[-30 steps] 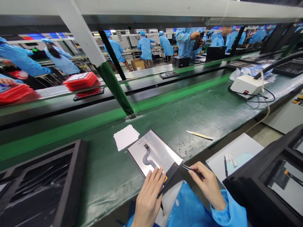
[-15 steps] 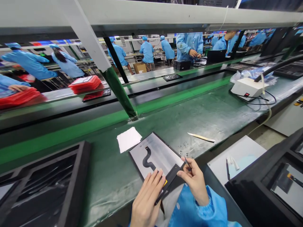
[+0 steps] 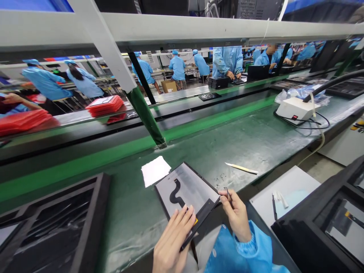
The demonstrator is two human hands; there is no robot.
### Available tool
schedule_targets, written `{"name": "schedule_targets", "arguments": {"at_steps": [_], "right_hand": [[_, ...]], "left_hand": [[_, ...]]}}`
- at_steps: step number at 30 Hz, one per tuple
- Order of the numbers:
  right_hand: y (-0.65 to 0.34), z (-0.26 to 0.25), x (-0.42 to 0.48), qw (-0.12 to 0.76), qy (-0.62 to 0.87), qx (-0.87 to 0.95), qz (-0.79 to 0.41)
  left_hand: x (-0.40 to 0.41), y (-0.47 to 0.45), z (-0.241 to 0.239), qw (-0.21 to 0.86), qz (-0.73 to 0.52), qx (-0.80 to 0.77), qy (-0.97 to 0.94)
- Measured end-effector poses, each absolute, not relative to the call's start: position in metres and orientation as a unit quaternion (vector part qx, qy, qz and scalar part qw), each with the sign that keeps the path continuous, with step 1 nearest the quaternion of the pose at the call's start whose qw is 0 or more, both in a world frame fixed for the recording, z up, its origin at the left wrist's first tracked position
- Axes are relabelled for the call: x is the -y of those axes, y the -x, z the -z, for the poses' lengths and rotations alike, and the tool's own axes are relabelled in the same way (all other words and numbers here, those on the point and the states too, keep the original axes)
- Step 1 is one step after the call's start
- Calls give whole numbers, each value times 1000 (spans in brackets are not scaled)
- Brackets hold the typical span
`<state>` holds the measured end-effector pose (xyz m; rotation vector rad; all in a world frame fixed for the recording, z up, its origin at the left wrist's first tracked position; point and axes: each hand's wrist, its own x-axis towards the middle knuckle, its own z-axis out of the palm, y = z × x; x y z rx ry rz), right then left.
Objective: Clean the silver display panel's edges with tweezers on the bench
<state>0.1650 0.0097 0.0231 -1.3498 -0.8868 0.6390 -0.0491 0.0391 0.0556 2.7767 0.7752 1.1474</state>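
Note:
A flat display panel point(image 3: 196, 185) with a grey back, a dark border and a curved black flex cable point(image 3: 176, 193) lies tilted at the near bench edge, its lower end overhanging. Across that lower end my left hand point(image 3: 173, 239) holds the panel, fingers laid flat on top and close together; the thumb is hidden. A bit of orange shows beside its fingertips. At the panel's right corner is my right hand point(image 3: 235, 212), its fingers closed around dark, thin tweezers point(image 3: 228, 194) that stick up between them. The fingertips are close to the corner; whether they touch it I cannot tell.
White paper sheets point(image 3: 155, 170) lie behind the panel, a pale-handled blade tool point(image 3: 241, 168) to its right. Black foam trays point(image 3: 96, 212) stand left and right. Farther right is a white box with a hose point(image 3: 297, 110). A slanted post point(image 3: 146, 117) rises mid-bench; co-workers sit beyond.
My right hand has shifted slightly right, and the tweezers' tip now points more upright. My left hand has slid a little left and down along the panel. The view has tilted up slightly.

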Motion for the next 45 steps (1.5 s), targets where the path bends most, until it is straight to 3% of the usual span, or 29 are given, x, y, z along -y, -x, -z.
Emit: {"name": "schedule_targets", "arguments": {"at_steps": [27,45], "right_hand": [[-149,-18,-16,698,549,330,-320],[-155,-34,-2,684,523,230,-454]], "left_hand": [[-44,48,-61,15,-400,-248,-882],[-36,50,-39,9,-360,-246,-900]]}}
